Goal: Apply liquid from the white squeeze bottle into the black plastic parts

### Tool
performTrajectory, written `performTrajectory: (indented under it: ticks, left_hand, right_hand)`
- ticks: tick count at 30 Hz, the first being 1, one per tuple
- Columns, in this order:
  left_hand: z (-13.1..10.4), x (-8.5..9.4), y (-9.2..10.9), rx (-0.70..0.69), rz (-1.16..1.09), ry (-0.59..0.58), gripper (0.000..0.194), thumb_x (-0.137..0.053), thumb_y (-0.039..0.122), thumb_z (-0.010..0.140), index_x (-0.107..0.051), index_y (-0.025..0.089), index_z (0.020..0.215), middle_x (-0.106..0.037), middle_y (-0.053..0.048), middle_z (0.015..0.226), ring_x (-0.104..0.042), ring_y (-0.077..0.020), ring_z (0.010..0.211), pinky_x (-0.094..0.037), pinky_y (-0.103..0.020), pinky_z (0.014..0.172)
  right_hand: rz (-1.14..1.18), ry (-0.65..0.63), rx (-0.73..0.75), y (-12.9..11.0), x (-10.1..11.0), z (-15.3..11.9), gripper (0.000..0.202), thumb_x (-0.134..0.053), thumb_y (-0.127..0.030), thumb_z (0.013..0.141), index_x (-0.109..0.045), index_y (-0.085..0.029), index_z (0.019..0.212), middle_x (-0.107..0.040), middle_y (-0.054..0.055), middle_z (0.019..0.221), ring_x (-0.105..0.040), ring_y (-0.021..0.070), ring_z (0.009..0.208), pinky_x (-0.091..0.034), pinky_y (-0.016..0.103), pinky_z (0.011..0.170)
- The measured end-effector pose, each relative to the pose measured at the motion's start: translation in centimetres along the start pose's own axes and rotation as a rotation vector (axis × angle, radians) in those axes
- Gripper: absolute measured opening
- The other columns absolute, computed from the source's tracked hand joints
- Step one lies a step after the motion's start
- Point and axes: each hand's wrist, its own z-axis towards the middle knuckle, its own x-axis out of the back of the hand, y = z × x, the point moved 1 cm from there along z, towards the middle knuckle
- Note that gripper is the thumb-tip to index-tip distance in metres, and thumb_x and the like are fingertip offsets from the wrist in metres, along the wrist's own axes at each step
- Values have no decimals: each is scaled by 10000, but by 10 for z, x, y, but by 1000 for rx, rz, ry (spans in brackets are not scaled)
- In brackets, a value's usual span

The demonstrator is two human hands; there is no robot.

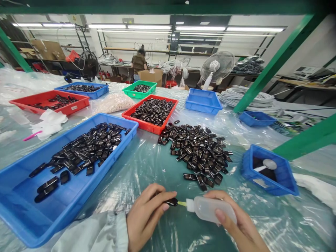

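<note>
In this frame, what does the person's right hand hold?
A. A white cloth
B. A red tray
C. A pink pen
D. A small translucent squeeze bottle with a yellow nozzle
D: the right hand grips a translucent squeeze bottle, its yellow nozzle pointed at the small black part pinched in the left hand.
</note>
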Motion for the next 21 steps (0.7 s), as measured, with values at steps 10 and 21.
performTrajectory:
  ticks: [10,21]
  left_hand:
    - [0,-1,-3,-11,32,78,229,-475,221,960,-543,271,1173,-553,-51,1084,-530,-179,990,-432,-264,862]
    - [1,0,-2,-13,38,92,209,-485,234,956,-558,265,1150,-562,-59,1060,-538,-190,968,-445,-286,840]
  right_hand:
    - [41,-11,-10,2,1,2,478,-579,-718,756,-639,-269,912,-620,29,854,-554,191,706,-453,212,583]
    - [17,-20,-29,1,-1,1,522,-548,-751,753,-635,-265,922,-625,36,867,-535,187,668,-430,221,554]
